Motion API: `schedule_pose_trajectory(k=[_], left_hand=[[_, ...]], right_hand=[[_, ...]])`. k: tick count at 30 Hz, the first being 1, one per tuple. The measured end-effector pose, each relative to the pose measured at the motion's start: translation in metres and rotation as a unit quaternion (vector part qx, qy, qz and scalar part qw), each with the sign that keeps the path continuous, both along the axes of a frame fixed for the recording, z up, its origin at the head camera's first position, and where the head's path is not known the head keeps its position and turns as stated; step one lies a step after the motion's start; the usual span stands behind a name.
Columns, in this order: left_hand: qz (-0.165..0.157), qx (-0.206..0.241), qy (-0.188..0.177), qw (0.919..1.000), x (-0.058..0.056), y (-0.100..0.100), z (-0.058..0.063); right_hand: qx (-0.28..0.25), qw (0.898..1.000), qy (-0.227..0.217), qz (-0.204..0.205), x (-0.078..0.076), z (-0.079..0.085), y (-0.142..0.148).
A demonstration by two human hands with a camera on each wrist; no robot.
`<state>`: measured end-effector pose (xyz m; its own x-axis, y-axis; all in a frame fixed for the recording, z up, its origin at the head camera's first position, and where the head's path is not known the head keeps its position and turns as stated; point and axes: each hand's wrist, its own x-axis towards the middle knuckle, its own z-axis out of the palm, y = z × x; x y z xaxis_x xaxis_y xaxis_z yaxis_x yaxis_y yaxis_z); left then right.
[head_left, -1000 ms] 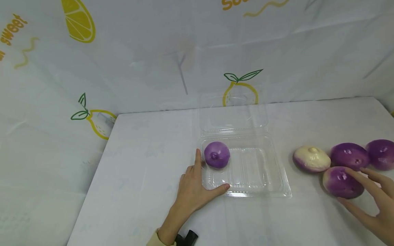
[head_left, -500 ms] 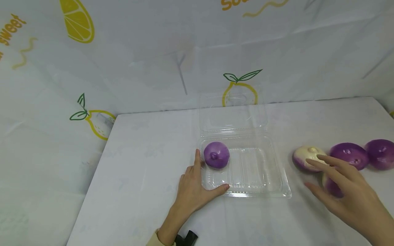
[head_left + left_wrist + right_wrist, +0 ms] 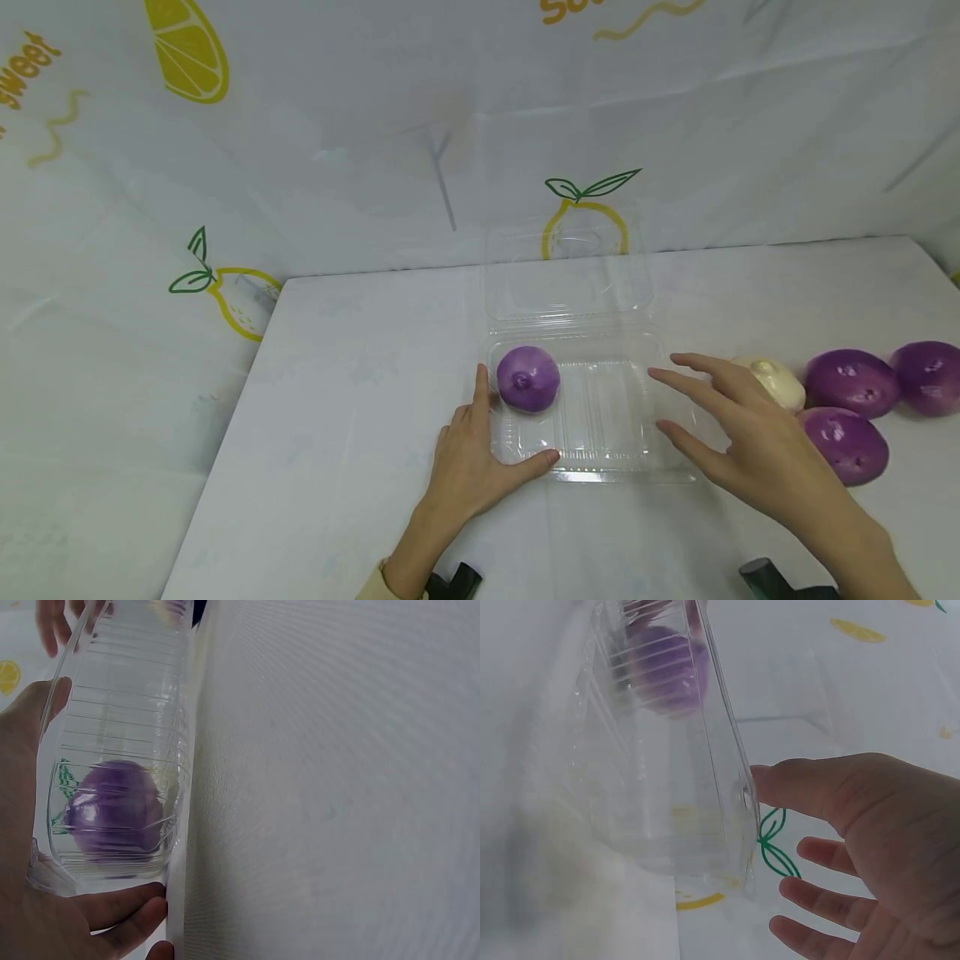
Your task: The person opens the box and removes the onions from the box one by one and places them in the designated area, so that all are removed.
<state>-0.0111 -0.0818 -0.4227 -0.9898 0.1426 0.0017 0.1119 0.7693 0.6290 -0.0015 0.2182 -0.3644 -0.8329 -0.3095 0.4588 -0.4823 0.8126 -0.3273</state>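
Observation:
A clear plastic clamshell box (image 3: 600,477) lies on the table with its lid (image 3: 566,292) raised at the back. One glossy purple onion (image 3: 528,380) sits inside its left end. My left hand (image 3: 468,458) lies along the box's front left corner, index finger by the left side and thumb on the front edge. My right hand (image 3: 750,433), fingers spread and holding nothing, hovers at the box's right edge. Just behind it, a cream-and-purple onion (image 3: 780,383) is partly hidden. The left wrist view shows the boxed onion (image 3: 116,810) through the clear wall.
To the right lie more purple onions: one behind (image 3: 851,383), one at the far right (image 3: 930,379) and one in front (image 3: 847,446). A white cloth with lemon prints (image 3: 337,167) hangs behind the table. Black wrist mounts (image 3: 456,581) show at the bottom.
My right hand has left the front onion on the right and moved left, empty, to the box's right edge. The left hand, the box and the onions stay put.

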Motion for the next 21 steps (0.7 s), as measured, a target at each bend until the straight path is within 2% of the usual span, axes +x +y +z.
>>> schedule_pose_trajectory(k=[9, 16, 21], left_hand=[[0.001, -0.006, -0.002, 1.0, 0.001, 0.0, 0.001], [0.001, -0.006, -0.003, 1.0, 0.002, 0.0, 0.001], [-0.002, -0.005, -0.003, 1.0, 0.001, 0.001, 0.001]], right_hand=[[-0.02, 0.998, -0.037, 0.043, -0.02, -0.004, -0.031], [-0.022, 0.995, -0.041, 0.083, -0.032, -0.01, -0.058], [-0.014, 0.992, -0.081, 0.096, -0.039, -0.012, -0.072]])
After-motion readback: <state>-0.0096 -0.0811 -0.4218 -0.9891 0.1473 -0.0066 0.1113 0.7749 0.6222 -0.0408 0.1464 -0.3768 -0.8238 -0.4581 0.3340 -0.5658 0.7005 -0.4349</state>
